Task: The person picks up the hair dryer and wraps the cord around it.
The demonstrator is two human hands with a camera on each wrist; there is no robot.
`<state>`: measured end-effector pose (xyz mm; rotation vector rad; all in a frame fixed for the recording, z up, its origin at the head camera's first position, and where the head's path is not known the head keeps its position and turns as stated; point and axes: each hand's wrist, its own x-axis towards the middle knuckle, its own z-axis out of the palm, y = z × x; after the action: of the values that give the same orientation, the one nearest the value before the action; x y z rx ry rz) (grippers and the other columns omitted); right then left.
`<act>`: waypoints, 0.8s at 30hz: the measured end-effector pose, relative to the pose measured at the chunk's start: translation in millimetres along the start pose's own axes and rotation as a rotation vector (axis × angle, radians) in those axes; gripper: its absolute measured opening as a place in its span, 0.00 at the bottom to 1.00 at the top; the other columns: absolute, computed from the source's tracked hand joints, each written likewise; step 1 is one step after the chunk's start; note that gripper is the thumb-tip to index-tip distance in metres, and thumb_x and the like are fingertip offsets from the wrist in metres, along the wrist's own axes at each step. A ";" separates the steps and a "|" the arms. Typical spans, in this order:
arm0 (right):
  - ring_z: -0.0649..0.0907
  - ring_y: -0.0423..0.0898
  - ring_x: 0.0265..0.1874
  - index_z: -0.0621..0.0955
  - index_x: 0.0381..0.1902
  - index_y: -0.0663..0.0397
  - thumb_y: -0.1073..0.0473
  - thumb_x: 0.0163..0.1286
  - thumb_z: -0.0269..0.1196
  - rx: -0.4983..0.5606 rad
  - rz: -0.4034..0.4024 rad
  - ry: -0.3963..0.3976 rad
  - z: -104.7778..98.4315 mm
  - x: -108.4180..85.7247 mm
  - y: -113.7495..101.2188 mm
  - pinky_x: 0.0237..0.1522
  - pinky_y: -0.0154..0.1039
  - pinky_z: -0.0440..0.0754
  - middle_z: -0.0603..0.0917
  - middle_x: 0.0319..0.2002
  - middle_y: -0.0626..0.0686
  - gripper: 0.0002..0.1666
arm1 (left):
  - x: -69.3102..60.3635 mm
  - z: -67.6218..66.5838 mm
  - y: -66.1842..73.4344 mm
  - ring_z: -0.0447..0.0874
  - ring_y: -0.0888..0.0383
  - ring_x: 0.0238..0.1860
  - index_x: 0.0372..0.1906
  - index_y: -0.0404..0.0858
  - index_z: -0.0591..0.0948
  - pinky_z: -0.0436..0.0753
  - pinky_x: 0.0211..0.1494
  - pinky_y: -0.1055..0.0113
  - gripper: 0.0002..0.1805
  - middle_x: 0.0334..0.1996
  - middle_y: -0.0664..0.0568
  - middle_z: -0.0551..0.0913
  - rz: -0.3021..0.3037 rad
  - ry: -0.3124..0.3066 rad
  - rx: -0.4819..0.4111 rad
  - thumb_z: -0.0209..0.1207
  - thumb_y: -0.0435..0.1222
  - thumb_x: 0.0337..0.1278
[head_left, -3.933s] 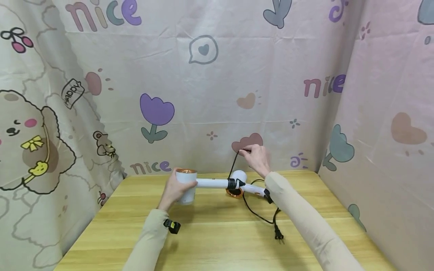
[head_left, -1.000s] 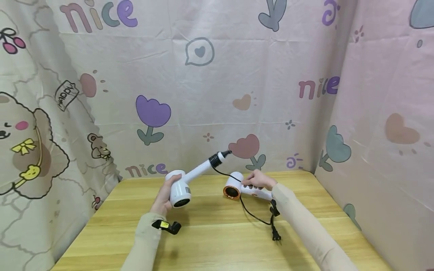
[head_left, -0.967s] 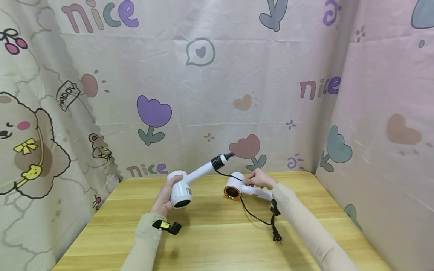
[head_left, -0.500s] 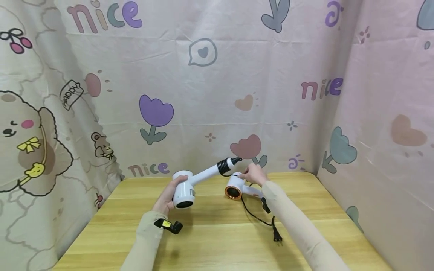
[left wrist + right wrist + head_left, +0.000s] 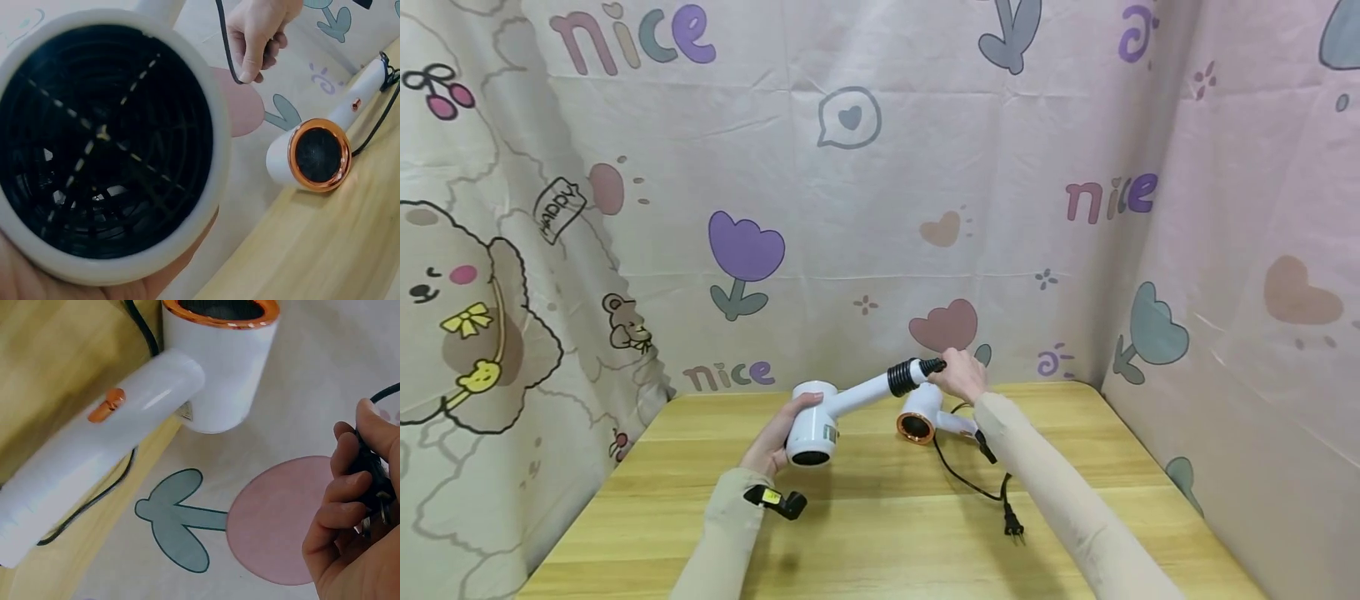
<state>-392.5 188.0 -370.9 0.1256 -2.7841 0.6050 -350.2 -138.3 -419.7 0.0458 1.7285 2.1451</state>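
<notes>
My left hand (image 5: 778, 433) grips the body of a white hair dryer (image 5: 814, 429), raised above the table, its handle pointing up to the right. Black cord (image 5: 902, 378) is wound in coils round the handle near its end. My right hand (image 5: 961, 375) is beside the handle's tip; in the right wrist view the right hand (image 5: 356, 506) holds a black plug (image 5: 372, 481) in curled fingers, with cord running from the thumb. The left wrist view shows the dryer's round dark grille (image 5: 106, 137) close up, and cord (image 5: 226, 44) leading to the right fingertips.
A second white hair dryer with a copper ring (image 5: 916, 427) lies on the wooden table (image 5: 865, 533) behind and below my right hand. Its black cord runs forward to a plug (image 5: 1013, 525). Patterned cloth (image 5: 850, 208) stands at the back and both sides.
The held dryer has moved slightly right and its handle has dipped. My right hand has risen a little, to the handle's tip. More cord lay free between hand and coils earlier.
</notes>
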 end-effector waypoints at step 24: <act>0.81 0.43 0.22 0.90 0.36 0.44 0.44 0.63 0.68 0.002 -0.249 0.300 -20.9 3.1 -15.6 0.21 0.37 0.74 0.90 0.32 0.46 0.12 | -2.2 -12.4 3.9 0.84 0.50 0.34 0.67 0.39 0.62 0.88 0.35 0.54 0.42 0.47 0.38 0.78 0.198 0.163 0.403 0.69 0.45 0.50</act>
<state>-387.8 182.5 -345.6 0.3459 -2.4300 0.5156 -352.4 -151.2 -418.5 0.1601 2.3166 1.9374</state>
